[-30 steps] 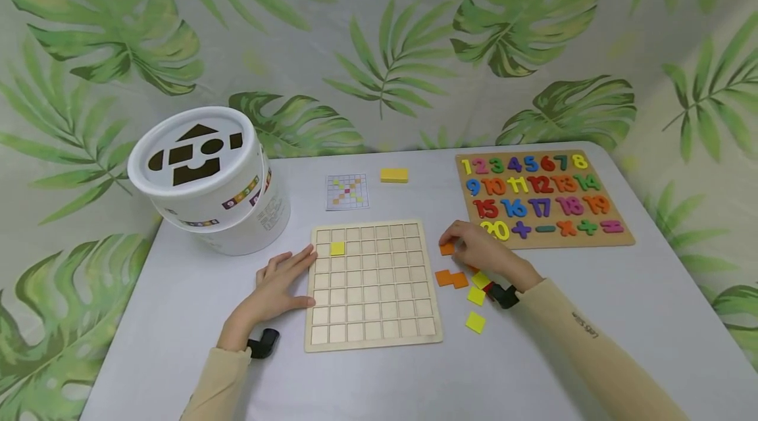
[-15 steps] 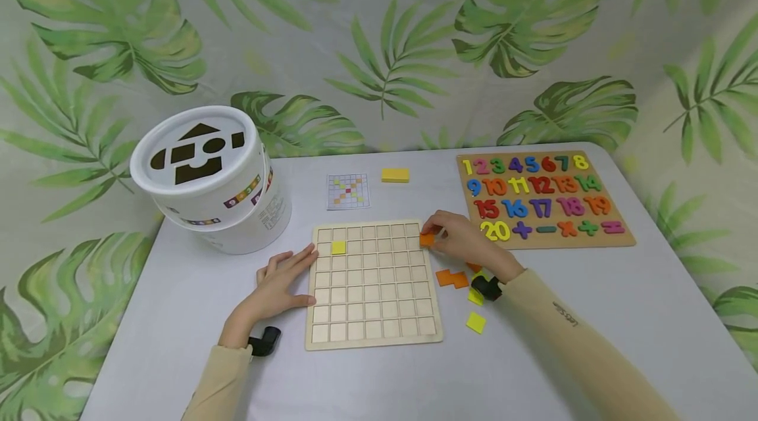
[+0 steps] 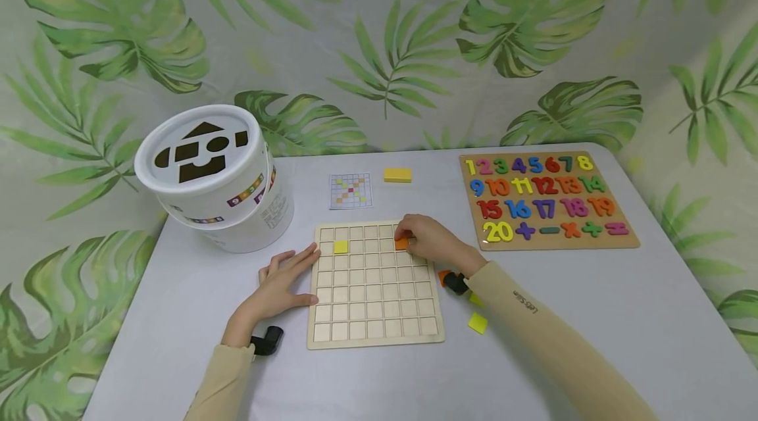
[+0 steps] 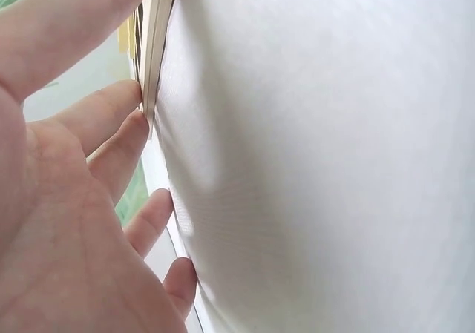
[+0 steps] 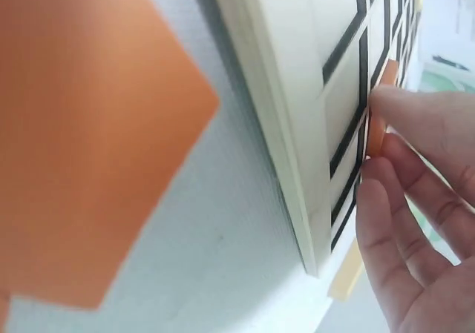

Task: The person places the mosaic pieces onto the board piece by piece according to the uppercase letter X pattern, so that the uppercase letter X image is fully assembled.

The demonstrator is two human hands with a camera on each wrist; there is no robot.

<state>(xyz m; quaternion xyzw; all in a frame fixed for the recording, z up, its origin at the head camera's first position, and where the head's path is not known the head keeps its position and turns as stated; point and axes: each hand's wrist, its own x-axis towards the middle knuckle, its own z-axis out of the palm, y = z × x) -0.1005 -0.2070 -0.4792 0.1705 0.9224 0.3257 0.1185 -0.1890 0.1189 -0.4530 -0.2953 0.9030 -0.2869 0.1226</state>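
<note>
A wooden grid board (image 3: 373, 293) lies on the white table, one yellow tile (image 3: 341, 247) in its upper left part. My left hand (image 3: 283, 289), fingers spread, touches the board's left edge; in the left wrist view its fingertips (image 4: 130, 94) are against the wooden rim. My right hand (image 3: 432, 242) pinches an orange tile (image 3: 402, 244) at a cell in the upper right of the board. The right wrist view shows that orange tile (image 5: 377, 136) tilted between thumb and fingers at the grid lines.
Right of the board lie loose tiles, among them a yellow tile (image 3: 478, 323) and an orange tile (image 5: 89, 125), some hidden under the right forearm. Behind stand a pattern card (image 3: 351, 191), a yellow block (image 3: 397, 175), a white bucket (image 3: 254, 217) and a number puzzle (image 3: 561, 205).
My right hand has carried the orange tile leftward from the loose tiles, past the board's right edge and onto the grid. My left hand stays at the left edge.
</note>
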